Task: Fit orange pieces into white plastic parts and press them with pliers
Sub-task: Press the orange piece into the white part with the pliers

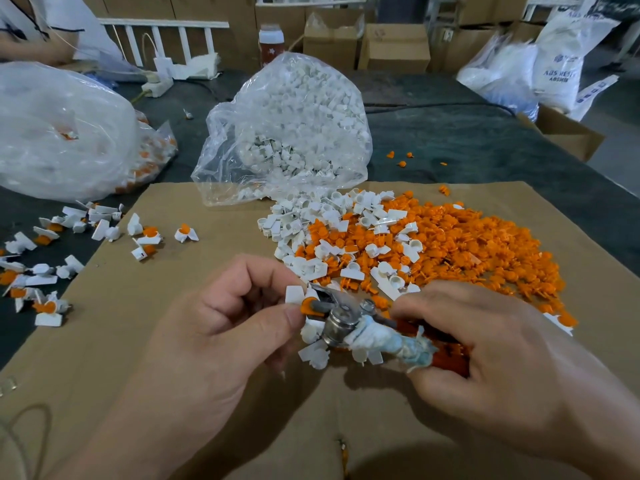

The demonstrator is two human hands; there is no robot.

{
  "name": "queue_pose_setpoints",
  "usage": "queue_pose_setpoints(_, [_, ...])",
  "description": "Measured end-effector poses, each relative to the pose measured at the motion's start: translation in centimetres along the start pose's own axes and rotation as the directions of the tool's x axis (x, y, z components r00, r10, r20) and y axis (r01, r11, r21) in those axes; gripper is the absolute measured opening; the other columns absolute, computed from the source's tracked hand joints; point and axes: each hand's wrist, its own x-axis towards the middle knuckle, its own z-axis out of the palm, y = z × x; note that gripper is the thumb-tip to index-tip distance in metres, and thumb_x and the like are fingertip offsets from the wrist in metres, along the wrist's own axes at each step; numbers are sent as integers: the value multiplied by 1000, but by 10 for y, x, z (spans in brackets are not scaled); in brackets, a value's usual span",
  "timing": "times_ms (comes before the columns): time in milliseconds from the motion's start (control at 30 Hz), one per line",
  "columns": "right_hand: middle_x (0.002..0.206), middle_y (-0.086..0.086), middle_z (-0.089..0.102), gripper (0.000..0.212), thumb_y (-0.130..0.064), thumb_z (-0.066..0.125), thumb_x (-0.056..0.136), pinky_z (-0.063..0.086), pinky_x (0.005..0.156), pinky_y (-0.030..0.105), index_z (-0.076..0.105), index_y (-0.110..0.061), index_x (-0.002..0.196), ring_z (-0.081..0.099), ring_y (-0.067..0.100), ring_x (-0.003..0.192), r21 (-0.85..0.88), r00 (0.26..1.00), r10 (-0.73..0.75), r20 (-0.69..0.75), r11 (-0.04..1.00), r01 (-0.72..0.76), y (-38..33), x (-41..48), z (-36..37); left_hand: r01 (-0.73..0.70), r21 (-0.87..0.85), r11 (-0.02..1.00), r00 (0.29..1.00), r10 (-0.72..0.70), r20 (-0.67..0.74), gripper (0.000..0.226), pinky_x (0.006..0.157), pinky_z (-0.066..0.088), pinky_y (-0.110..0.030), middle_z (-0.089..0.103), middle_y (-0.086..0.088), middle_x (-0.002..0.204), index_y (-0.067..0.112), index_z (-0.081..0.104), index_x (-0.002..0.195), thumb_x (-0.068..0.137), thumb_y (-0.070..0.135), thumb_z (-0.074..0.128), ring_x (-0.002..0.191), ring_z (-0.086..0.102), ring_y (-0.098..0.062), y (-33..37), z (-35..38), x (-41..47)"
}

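Observation:
My left hand pinches a white plastic part with an orange piece set in it. The jaws of the pliers sit on that orange piece. My right hand grips the pliers by their red, rag-wrapped handles. A few white parts lie right under the pliers. Just beyond my hands a heap of orange pieces is mixed with loose white parts on a cardboard sheet.
An open clear bag of white parts stands behind the heap. Assembled pieces are scattered at the left, below another big clear bag. Another person's sleeve is at the far left. Cartons and white sacks stand behind the dark table.

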Motion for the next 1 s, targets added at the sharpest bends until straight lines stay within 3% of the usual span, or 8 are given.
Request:
queue_pose_setpoints(100, [76,-21,52,24,-51,47,71,34,58,16,59,-41,89,50,2,75,-53,1000,9,-5,999,-9,-3,1,-3,26,-32,999,1000,-26,-7,14,46,47,-21,61,-1,65,25,73,83,70,31,73,52,56,-13,2,3,1])
queue_pose_setpoints(433, [60,-18,44,18,-50,45,71,28,49,19,54,-34,71,45,5,57,-82,998,40,-52,996,-44,-14,4,2,43,-21,999,999,-44,-27,15,46,48,-21,60,-4,64,22,72,83,70,30,72,50,57,-15,6,-2,2])
queue_pose_setpoints(567, [79,-21,54,35,-63,42,74,41,65,22,59,-39,91,51,4,80,-10,993,114,25,993,-114,-8,3,7,62,70,996,992,-53,-118,10,46,48,-21,60,-2,62,27,72,81,71,27,72,50,56,-13,7,-2,3])
queue_pose_setpoints(667, [92,-21,57,48,-64,46,73,42,73,25,64,-34,107,51,7,86,-110,985,138,-100,983,-148,1,4,10,146,56,988,969,-131,-211,8,44,45,-22,56,-4,55,24,71,77,72,19,67,47,52,-14,3,-1,6])
queue_pose_setpoints(800, [97,-8,62,69,-73,38,74,45,79,39,64,-24,115,54,19,91,-244,958,237,-161,931,-271,9,8,16,324,22,946,941,-320,-107,9,43,45,-24,58,-4,55,23,71,74,66,22,66,46,54,-13,1,14,0])
queue_pose_setpoints(933, [106,-7,59,76,-80,26,72,37,84,38,61,-29,117,48,20,101,-297,957,277,-91,909,-292,13,14,20,435,-43,900,898,-436,-49,6,40,44,-26,64,-12,61,20,71,72,67,17,69,46,55,-16,-1,27,-4])
queue_pose_setpoints(1000, [113,-8,54,76,-80,25,73,33,92,38,56,-31,121,44,18,109,-318,959,265,-97,905,-282,13,15,20,454,-68,889,888,-457,-52,15,40,44,-27,65,-16,64,19,71,69,76,5,74,46,55,-18,-1,29,-3])
